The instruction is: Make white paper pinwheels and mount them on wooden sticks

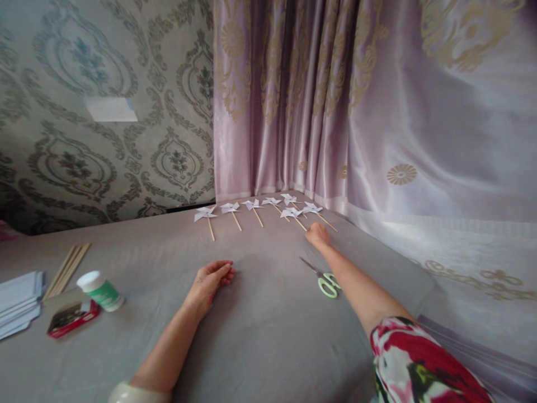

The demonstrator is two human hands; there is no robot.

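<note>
My right hand [319, 235] reaches to the far side of the grey-covered surface, its fingers closed on the lower end of a pinwheel's stick. That white paper pinwheel [291, 212] lies among several others like it, such as the leftmost pinwheel [205, 214], spread along the back. Below my right forearm lie scissors [327, 284] with pale green handles, partly covered by the arm. Over the middle of the surface is my left hand [213, 280], fingers curled together and thumb against them; whether anything small is between them is hidden.
At the left stand a white and green bottle [102, 291], a small red box [73, 319], several wooden sticks [67, 270] and a stack of white paper [19, 302]. A lilac curtain [285, 112] hangs along the back and right. Patterned wallpaper [168, 112] covers the left wall.
</note>
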